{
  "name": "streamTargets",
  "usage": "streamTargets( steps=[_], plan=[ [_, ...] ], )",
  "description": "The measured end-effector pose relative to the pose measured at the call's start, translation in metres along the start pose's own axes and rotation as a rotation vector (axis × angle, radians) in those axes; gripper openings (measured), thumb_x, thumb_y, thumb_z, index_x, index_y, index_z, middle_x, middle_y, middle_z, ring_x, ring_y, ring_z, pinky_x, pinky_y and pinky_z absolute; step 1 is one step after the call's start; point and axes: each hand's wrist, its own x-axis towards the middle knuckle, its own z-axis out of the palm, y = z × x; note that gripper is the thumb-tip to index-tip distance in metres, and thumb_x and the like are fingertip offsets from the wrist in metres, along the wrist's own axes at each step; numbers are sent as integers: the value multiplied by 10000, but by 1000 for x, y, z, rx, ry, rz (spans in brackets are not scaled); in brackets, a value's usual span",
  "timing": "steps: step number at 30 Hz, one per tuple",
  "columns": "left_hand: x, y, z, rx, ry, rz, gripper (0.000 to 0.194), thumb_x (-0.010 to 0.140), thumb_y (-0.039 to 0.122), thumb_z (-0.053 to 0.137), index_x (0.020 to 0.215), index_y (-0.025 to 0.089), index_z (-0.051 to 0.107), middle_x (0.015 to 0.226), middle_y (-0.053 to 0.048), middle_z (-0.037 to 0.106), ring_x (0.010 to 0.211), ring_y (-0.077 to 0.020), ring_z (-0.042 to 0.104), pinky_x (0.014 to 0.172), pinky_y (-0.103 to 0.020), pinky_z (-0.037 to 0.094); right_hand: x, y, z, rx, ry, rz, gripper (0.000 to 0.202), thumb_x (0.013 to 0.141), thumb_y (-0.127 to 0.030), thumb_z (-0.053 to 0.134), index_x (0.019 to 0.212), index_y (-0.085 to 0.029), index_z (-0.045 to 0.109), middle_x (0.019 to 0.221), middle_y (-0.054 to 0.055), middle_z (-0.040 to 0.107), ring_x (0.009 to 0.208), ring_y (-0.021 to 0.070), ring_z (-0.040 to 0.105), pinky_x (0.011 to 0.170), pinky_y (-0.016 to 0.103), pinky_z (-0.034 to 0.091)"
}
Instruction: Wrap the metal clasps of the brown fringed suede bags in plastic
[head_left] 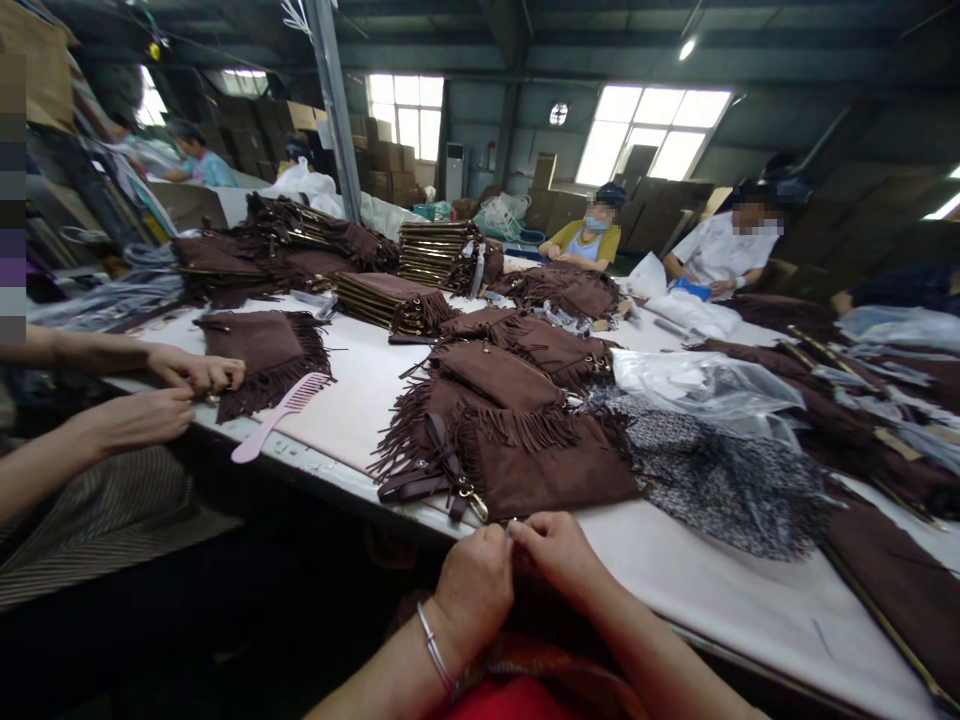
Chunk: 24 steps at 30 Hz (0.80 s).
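My left hand (478, 580), with a silver bangle at the wrist, is closed at the table's front edge. Against it, my right hand (559, 550) pinches with thumb and forefinger. A tiny shiny piece shows between the fingertips, too small to name. Just beyond both hands lies a brown fringed bag (555, 465) with a strap and a gold clasp (474, 503). Another brown fringed piece (495, 375) rests on top of it.
A co-worker's hands (180, 390) work at a brown fringed bag (259, 345) on the left, beside a pink comb (281, 418). Stacked bags (394, 300) stand farther back. Clear plastic (697, 385) and black-and-white fabric (720, 480) lie right. People sit across the table.
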Motion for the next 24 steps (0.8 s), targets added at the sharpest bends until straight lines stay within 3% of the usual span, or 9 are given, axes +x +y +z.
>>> streamTargets(
  steps=[3, 9, 13, 19, 24],
  plan=[
    [4, 4, -8, -204, -15, -93, 308, 950, 280, 381, 731, 192, 579, 695, -75, 617, 630, -181, 544, 593, -304, 356, -9, -5, -6, 189, -134, 75, 318, 745, -434, 562, 584, -164, 608, 477, -20, 517, 412, 83, 405, 410, 210, 270],
    [10, 10, -8, -750, -138, -437, 341, 876, 406, 491, 622, 181, 519, 559, 14, 495, 506, -113, 412, 500, -253, 289, -15, -6, -4, 292, -116, 123, 264, 708, -389, 641, 583, -157, 626, 439, -43, 490, 367, 52, 358, 363, 184, 231],
    [6, 14, -6, -1141, -241, -703, 339, 822, 496, 533, 692, 185, 492, 511, 84, 374, 401, -58, 242, 403, -204, 167, -17, -1, 0, 401, -131, 166, 272, 721, -409, 642, 644, -149, 626, 449, -60, 465, 365, 46, 332, 356, 178, 232],
    [2, 18, -12, -1660, -341, -875, 256, 823, 377, 614, 779, 167, 473, 521, 123, 269, 402, -18, 107, 378, -130, 81, -20, 6, 4, 711, -198, 191, 344, 677, -442, 739, 682, -131, 592, 524, -62, 474, 412, 25, 270, 392, 177, 173],
    [0, 23, -17, -2021, -409, -1071, 203, 933, 282, 473, 778, 151, 459, 522, 120, 223, 363, -2, 127, 354, -96, 74, -22, 12, 5, 801, -180, 88, 328, 718, -433, 754, 762, -130, 636, 589, -38, 547, 444, 33, 315, 428, 188, 184]
  ],
)
